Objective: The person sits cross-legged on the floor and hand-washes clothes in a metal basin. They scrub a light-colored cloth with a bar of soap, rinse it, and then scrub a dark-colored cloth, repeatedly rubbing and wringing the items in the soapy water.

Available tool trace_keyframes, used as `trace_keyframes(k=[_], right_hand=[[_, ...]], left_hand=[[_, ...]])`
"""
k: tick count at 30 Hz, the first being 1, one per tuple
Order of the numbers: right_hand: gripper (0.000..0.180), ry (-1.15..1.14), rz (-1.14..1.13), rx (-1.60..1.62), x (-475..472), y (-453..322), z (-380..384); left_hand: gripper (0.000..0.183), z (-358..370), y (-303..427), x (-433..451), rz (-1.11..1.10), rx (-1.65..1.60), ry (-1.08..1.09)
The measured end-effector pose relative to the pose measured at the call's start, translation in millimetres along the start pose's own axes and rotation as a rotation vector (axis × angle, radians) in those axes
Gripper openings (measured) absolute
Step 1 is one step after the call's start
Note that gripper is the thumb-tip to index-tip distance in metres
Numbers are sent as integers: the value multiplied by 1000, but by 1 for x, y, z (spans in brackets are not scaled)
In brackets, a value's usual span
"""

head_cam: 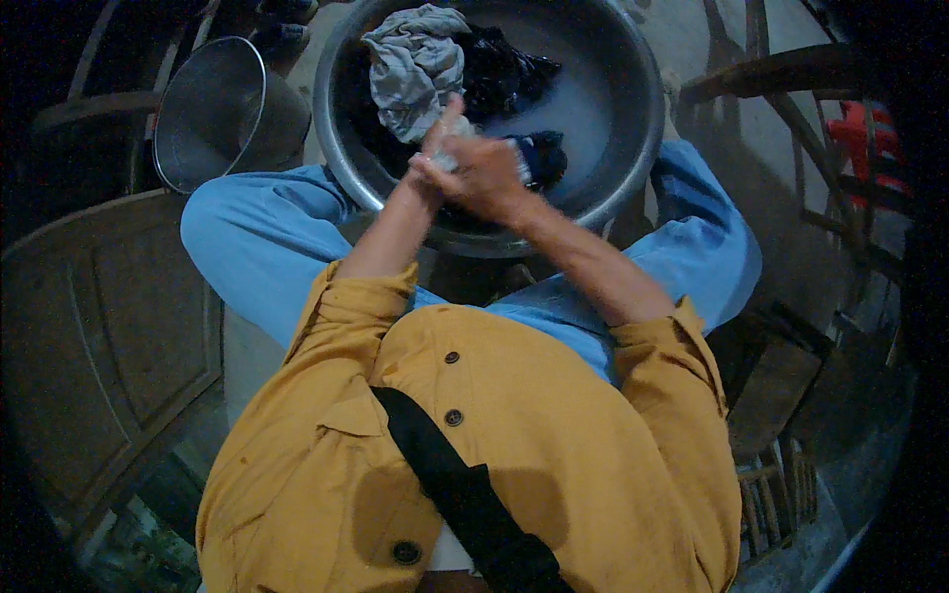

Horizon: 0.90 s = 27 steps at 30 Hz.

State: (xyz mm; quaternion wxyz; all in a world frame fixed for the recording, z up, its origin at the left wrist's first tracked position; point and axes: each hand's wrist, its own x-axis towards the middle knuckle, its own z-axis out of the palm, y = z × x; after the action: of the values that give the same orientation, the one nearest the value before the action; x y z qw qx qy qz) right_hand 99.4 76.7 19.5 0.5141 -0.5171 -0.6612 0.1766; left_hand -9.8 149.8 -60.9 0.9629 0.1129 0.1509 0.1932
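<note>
A large round metal basin (641, 141) with cloudy water stands between my knees. Over its near left part my left hand (442, 141) and my right hand (485, 174) meet, with part of a light, wet cloth (445, 159) between them. Motion blur hides the exact grip of the left hand; the right fingers are curled on the cloth. Just beyond the hands lies a bunched pale grey cloth (415, 70); whether it is the same piece I cannot tell. Dark wet cloth (504, 74) lies beside it, and a dark blue piece (545, 156) is right of my right hand.
A metal bucket (211, 115) stands left of the basin, beyond my left knee. A wooden panel (148, 333) is at the left. Curved wooden furniture parts (771, 70) and a red item (864, 148) are at the right. Wooden pieces (775, 385) lie behind my right knee.
</note>
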Motion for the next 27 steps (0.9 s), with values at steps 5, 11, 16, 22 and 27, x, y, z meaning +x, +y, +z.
trace_keyframes(k=[5, 11, 16, 22, 27], right_hand=[[16, -48, 73, -640, 6, 73, -16], [20, -125, 111, -570, 5, 66, -7], [31, -248, 890, 633, 13, 119, -40], [26, 100, 646, 554, 22, 87, -39], [16, -124, 68, -292, 13, 19, -13]], left_hand=[[24, 89, -35, 26, 205, 226, 531], [32, 66, -38, 23, 156, 95, 506], [39, 86, -19, 15, 76, 66, 241], [37, 60, -6, 16, 179, 234, 394], [29, 76, -24, 1, 73, 69, 253]])
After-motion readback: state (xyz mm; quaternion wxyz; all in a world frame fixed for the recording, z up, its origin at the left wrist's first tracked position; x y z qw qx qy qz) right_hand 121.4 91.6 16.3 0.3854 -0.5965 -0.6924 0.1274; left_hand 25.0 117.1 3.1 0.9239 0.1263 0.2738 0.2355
